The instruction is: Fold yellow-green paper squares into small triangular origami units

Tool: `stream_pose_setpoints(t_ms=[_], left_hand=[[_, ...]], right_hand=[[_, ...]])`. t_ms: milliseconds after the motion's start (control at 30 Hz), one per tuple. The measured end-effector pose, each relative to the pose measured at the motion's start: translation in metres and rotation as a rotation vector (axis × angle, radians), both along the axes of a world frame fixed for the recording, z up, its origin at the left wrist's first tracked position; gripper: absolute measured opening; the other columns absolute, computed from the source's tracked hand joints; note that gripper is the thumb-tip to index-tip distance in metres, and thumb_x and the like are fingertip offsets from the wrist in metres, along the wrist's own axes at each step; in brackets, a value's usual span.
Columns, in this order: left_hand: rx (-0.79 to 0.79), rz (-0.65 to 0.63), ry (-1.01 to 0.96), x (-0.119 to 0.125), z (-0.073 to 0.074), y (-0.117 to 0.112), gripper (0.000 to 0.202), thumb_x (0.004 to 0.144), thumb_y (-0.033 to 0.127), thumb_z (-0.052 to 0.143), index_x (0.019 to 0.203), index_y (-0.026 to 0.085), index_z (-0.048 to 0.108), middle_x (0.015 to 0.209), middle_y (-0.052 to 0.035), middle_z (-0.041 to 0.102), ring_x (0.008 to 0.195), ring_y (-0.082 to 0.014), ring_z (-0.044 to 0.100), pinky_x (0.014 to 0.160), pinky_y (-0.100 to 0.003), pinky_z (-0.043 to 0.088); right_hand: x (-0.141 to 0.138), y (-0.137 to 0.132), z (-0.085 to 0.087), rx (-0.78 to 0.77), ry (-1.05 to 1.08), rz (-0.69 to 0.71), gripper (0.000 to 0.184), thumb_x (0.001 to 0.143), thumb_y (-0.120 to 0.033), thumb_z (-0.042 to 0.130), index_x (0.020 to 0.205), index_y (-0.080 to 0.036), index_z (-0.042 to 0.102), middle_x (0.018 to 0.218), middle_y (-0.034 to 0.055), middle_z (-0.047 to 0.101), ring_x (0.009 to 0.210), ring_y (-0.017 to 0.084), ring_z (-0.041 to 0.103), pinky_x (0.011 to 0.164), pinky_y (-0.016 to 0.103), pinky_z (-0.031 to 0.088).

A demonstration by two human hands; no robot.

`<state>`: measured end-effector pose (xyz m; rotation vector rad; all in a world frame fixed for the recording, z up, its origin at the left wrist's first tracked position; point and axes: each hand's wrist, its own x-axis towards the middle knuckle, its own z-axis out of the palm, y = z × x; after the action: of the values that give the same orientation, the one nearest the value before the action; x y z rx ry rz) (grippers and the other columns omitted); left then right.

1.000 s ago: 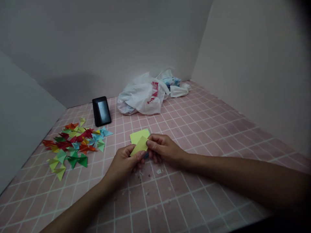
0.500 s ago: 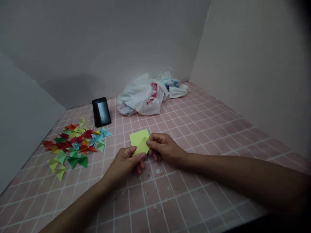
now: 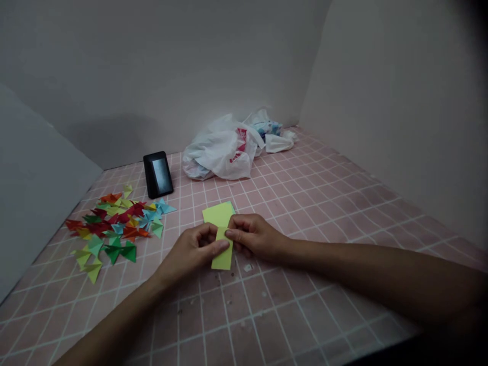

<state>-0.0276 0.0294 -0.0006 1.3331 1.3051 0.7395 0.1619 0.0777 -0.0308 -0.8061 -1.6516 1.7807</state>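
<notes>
Only: bag print unreadable | left hand, right hand pinch yellow paper

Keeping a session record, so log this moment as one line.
left hand: pinching folded yellow paper | right hand: pinching same paper | nearby: colored origami pieces

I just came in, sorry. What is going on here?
A person is pinching yellow paper with the left hand and right hand, just above a pink grid surface. Small folded paper pieces in many colours lie to the left. Behind them stand a black phone and a white plastic bag.
</notes>
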Motion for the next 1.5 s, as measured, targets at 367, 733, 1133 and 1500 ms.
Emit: stream_pose_setpoints(t_ms=[367, 733, 1133, 1500], left_hand=[[-0.002, 0.271, -0.286, 0.013, -0.014, -0.007, 0.025, 0.079, 0.039, 0.074, 0.09, 0.017, 0.067, 0.074, 0.0, 0.063, 0.059, -0.0107, 0.051, 0.055, -0.022, 0.04], [-0.011, 0.254, -0.061, 0.005, -0.012, -0.003, 0.026, 0.076, 0.04, 0.075, 0.079, 0.017, 0.064, 0.053, 0.0053, 0.052, 0.048, -0.0081, 0.04, 0.046, -0.02, 0.027], [-0.002, 0.299, -0.22, 0.007, -0.014, -0.005, 0.03, 0.08, 0.044, 0.073, 0.073, 0.016, 0.062, 0.064, 0.0016, 0.061, 0.058, -0.0098, 0.051, 0.055, -0.02, 0.037], [-0.033, 0.178, -0.159, 0.005, -0.014, -0.005, 0.027, 0.079, 0.039, 0.071, 0.068, 0.016, 0.061, 0.058, 0.0038, 0.053, 0.051, -0.0083, 0.043, 0.048, -0.02, 0.031]], right_hand=[[-0.001, -0.004, 0.001, 0.047, -0.041, 0.057, 0.027, 0.084, -0.035, 0.066, 0.07, -0.018, 0.052, 0.058, -0.0048, 0.05, 0.049, 0.007, 0.044, 0.046, 0.021, 0.032], [0.002, 0.002, 0.003, 0.156, -0.104, -0.007, 0.017, 0.086, -0.024, 0.058, 0.071, -0.018, 0.051, 0.055, -0.0059, 0.047, 0.049, 0.008, 0.041, 0.049, 0.023, 0.03], [-0.001, 0.001, -0.005, -0.021, 0.106, -0.065, 0.015, 0.088, -0.031, 0.06, 0.085, -0.02, 0.051, 0.062, -0.0054, 0.055, 0.047, 0.008, 0.051, 0.046, 0.021, 0.038], [-0.001, 0.001, -0.003, -0.041, 0.131, -0.063, 0.01, 0.083, -0.02, 0.061, 0.09, -0.02, 0.054, 0.058, -0.0085, 0.054, 0.042, 0.006, 0.046, 0.042, 0.018, 0.035]])
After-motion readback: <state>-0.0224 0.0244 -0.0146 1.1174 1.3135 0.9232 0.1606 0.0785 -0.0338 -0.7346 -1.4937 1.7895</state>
